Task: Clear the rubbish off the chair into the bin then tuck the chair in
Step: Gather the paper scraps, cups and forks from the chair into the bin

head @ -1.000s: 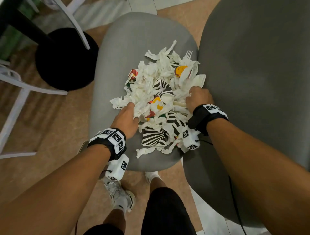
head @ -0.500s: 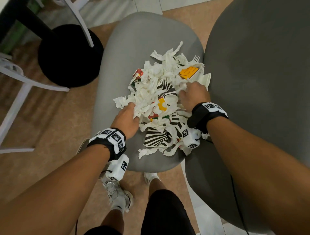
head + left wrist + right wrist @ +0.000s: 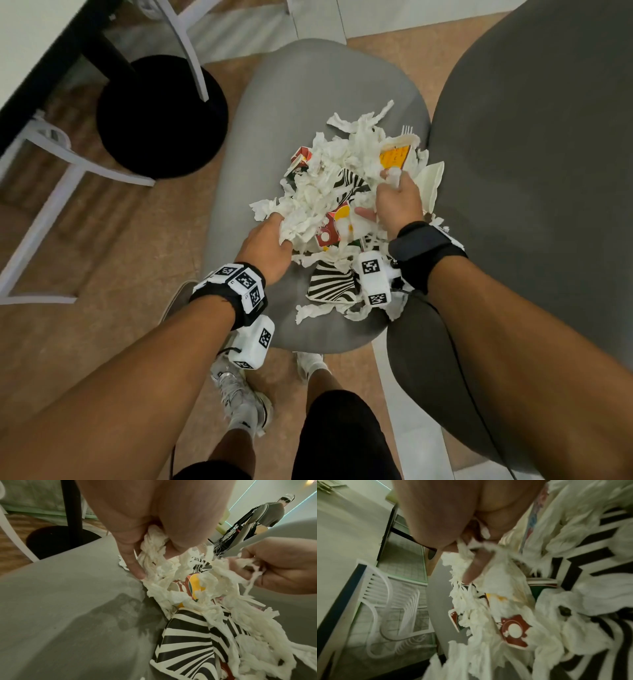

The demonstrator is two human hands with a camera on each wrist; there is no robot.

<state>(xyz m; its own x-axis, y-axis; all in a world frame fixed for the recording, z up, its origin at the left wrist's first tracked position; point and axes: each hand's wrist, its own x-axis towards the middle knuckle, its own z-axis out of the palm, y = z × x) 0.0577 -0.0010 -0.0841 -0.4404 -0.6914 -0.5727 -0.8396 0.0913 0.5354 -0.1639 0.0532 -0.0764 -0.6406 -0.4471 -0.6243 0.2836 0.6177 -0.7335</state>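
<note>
Still on step one, scooping: left hand (image 3: 270, 241) and right hand (image 3: 397, 202) both squeezing torn white tissue (image 3: 310, 209) on grey chair seat (image 3: 274, 120); next, lifting whole pile into bin

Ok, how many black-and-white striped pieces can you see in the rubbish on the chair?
2. The near striped piece lies towards the chair seat's front edge; the far striped piece sits mid-heap, just left of the right hand. Tissue may hide more.
</note>
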